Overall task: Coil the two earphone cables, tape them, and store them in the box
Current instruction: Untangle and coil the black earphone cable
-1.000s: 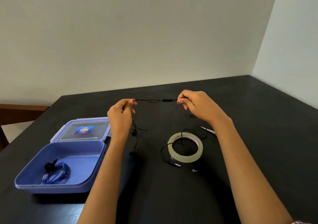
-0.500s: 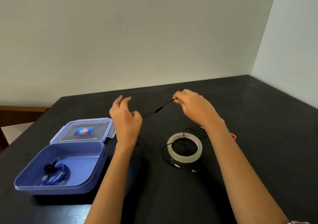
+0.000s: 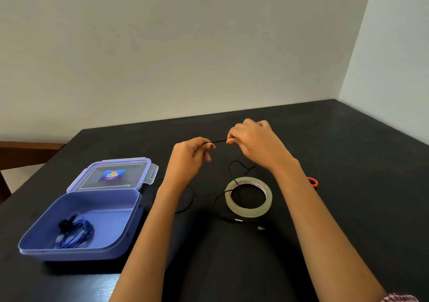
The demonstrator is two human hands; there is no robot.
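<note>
A thin black earphone cable point(image 3: 219, 141) stretches between my two hands above the black table point(image 3: 348, 208). My left hand point(image 3: 189, 156) pinches one part of it; my right hand point(image 3: 253, 139) pinches it a short way to the right. The rest of the cable loops down across a roll of clear tape point(image 3: 248, 196), and its plug point(image 3: 235, 220) lies on the table in front of the roll. An open blue plastic box point(image 3: 125, 229) at the left holds a coiled blue earphone point(image 3: 74, 233).
The box's clear lid point(image 3: 113, 174) lies flat behind it. A red scissors handle point(image 3: 313, 182) shows behind my right forearm. A small piece of tape point(image 3: 261, 228) lies near the plug. A wooden chair point(image 3: 23, 153) stands past the table's left edge. Walls close the back and right.
My hands have come closer together. My left hand, which had let go with its fingers spread half a second ago, now pinches the cable again near my right hand.
</note>
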